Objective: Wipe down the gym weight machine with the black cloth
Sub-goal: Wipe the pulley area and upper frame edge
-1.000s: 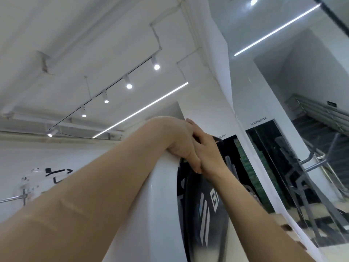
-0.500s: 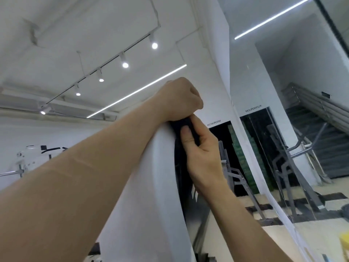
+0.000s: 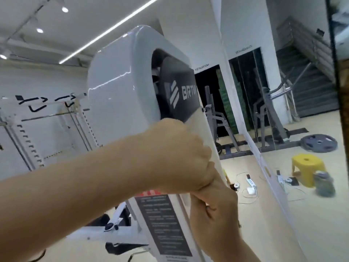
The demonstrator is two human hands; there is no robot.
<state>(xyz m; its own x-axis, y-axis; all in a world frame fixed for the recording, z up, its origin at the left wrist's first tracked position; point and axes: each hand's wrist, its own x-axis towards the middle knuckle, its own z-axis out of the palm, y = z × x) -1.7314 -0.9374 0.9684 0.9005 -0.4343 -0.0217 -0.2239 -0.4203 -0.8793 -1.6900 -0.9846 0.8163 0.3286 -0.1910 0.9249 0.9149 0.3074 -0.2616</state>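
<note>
A: From the head camera, how far along is the wiping?

B: Hard to judge. The weight machine (image 3: 117,76) has a glossy white housing that looks clean near the top, but nothing shows which parts have been wiped. The label panel (image 3: 166,224) lower down and the frame below it seem left to do.

A: Where is the black cloth?

B: I cannot see it. If it is there, it is hidden under the hands against the machine's front edge.

A: And the hands?

B: The left hand (image 3: 181,157) reaches across from the left, knuckles outward, fingers curled into a fist against the housing just below the dark logo plate (image 3: 179,91). Whether it clamps the cloth, I cannot tell. The right hand (image 3: 213,208) sits just beneath, touching the left wrist, fingers bent toward the panel edge; its grip is also unclear.
</note>
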